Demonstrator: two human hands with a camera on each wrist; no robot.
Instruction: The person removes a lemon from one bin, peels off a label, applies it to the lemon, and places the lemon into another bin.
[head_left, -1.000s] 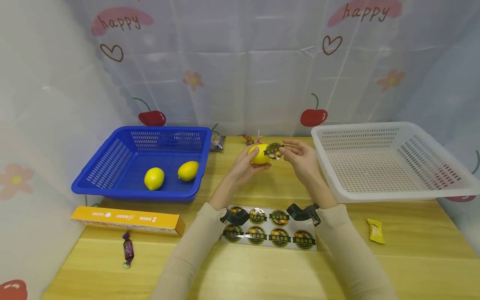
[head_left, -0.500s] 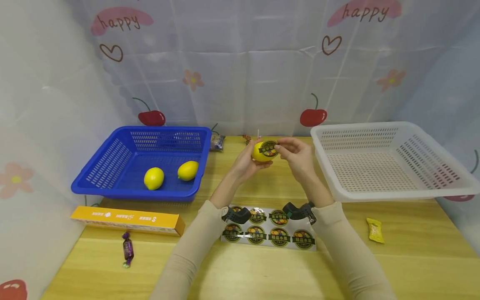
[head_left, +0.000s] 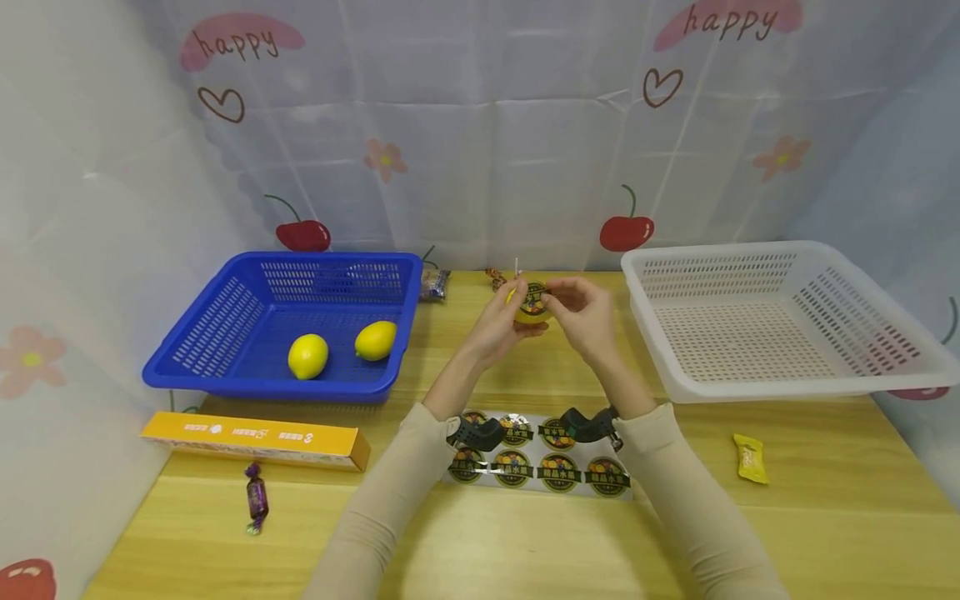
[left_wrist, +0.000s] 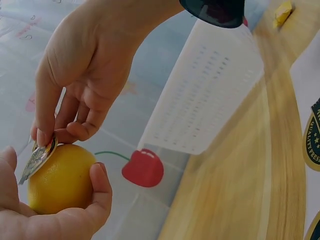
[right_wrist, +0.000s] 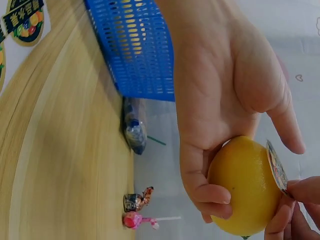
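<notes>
Above the middle of the table, my left hand point(head_left: 489, 332) grips a yellow lemon point(head_left: 534, 317), fingers curled under it. My right hand point(head_left: 590, 318) pinches the edge of a round dark fruit sticker point(head_left: 533, 297) between thumb and finger. The sticker lies against the lemon's face turned to me; in the right wrist view part of its edge point(right_wrist: 275, 162) stands off the peel. The left thumb is raised beside the sticker there. Below the hands, a white sheet of similar stickers point(head_left: 536, 482) lies on the table, partly covered by the wrist cameras.
Two lemons point(head_left: 308, 357) lie in the blue basket point(head_left: 262, 382) at left. A white basket point(head_left: 750, 342) stands at right. An orange box point(head_left: 255, 440), a purple candy point(head_left: 257, 500), a yellow candy point(head_left: 751, 459), a wrapped snack point(head_left: 434, 285) and a lollipop point(right_wrist: 132, 220) lie around.
The right hand has moved left, bringing the sticker from beside the lemon onto its face. The left hand has turned the lemon, and its thumb now reaches beside the sticker.
</notes>
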